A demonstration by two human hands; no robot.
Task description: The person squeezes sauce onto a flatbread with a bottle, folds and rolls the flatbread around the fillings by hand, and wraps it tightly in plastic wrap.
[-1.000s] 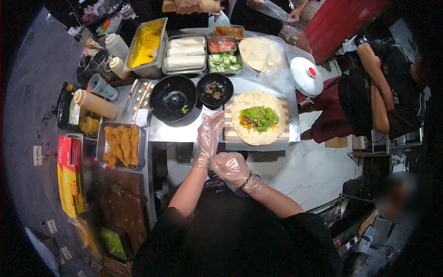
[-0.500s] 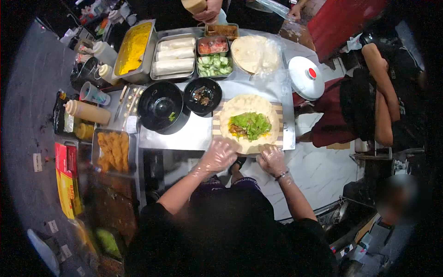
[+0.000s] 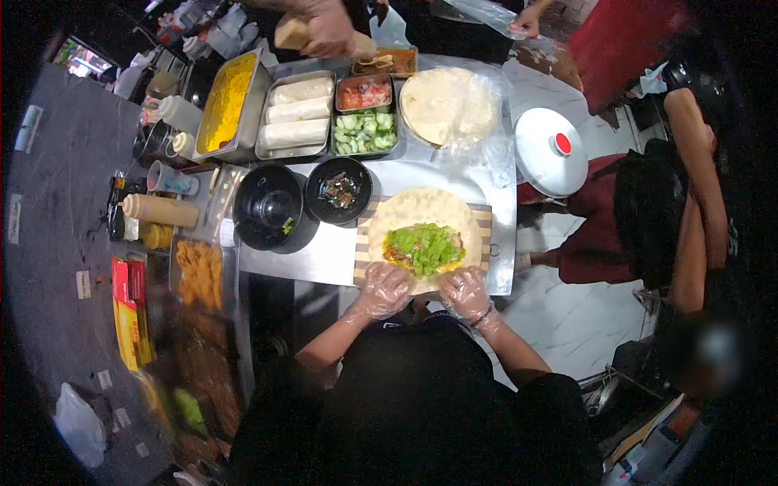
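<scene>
A round flatbread (image 3: 425,206) lies on a striped board (image 3: 485,231). Shredded lettuce (image 3: 425,249) is heaped in its middle, with brown filling and yellow sauce showing at the sides. My left hand (image 3: 386,292), in a clear plastic glove, grips the near edge of the bread on the left. Also gloved, my right hand (image 3: 464,295) holds that same edge on the right. The fingers of both are bent over the bread, close to the lettuce; the thumbs are largely hidden.
Left of the board stand a large black bowl (image 3: 267,212) and a small black bowl (image 3: 338,190). Behind are wrapped rolls (image 3: 298,112), cucumber pieces (image 3: 365,132) and stacked flatbreads (image 3: 442,105). A white lid (image 3: 551,152) sits at right. Co-workers stand nearby, one hand (image 3: 331,31) holding a bottle.
Both hands have moved inward on the near edge of the flatbread, nearer to the filling. The camera view has shifted. A co-worker's hand with a bottle has moved left and tilted it over.
</scene>
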